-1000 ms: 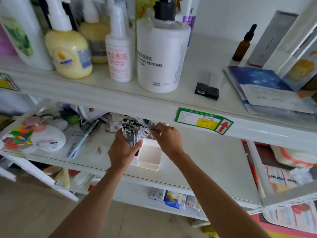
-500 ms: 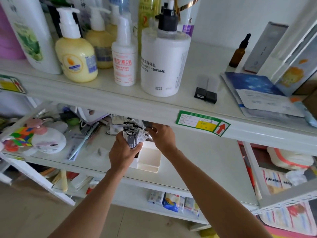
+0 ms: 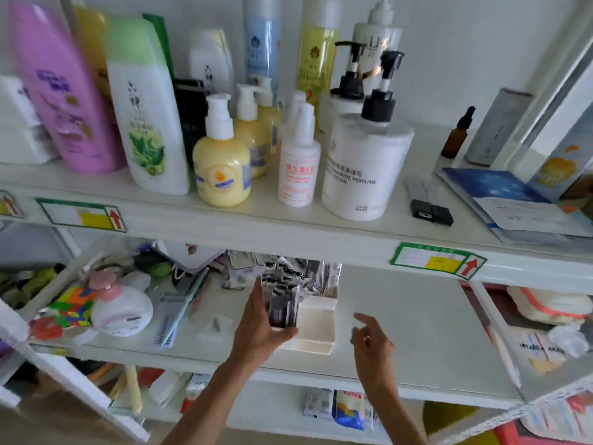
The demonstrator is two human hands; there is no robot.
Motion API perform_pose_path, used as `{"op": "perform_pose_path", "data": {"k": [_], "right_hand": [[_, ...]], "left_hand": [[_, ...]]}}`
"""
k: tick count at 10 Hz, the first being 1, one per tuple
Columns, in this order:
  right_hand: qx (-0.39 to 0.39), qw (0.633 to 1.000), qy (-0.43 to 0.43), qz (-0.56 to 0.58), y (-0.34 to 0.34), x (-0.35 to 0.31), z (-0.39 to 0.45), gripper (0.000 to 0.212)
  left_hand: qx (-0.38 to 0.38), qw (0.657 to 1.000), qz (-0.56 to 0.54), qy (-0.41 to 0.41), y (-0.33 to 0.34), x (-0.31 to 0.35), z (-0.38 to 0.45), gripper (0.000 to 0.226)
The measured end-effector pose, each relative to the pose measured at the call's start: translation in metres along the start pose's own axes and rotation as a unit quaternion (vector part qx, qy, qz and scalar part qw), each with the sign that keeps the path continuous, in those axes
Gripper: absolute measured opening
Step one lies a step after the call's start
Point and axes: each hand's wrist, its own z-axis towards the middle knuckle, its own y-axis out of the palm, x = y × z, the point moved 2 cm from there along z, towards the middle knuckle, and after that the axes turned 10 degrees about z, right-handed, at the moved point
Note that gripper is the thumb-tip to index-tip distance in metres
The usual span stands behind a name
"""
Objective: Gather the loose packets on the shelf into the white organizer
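Head view shows the left hand clamped round a fanned bundle of packets, thumb on the left face and fingers curled under the bottom edge, just at the left wall of the organizer. The right hand hangs empty to the right of the organizer, fingers spread and apart from everything.

The step in hand looks like seating the bundle in the organizer. To do it well, I would square the fan first, tapping the lower edges level, then slide the bundle in upright beside the packets that seem to stand in the far compartment. The right hand could steady the organizer's right wall so it does not skid on the shelf. Letting go too soon risks the slippery sleeves splaying out over the rim.

The packets are thin, flat, silvery-grey sachets with dark printed panels, glossy and slightly crumpled, bunched unevenly so their tops spread apart. More loose ones lie further back to the left, under the upper shelf's lip. The organizer is a small white open box with at least two compartments, the near ones seemingly bare.
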Motion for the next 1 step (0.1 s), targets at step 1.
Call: {"op": "perform_pose_path", "data": {"k": [1], "right_hand": [[0.014,0.997,0.077,0.001,0.0061,0.0086,-0.0587,0.035]], "left_hand": [[0.007,0.994,0.081,0.074,-0.0036,-0.0382,-0.0254,0.134]]}}
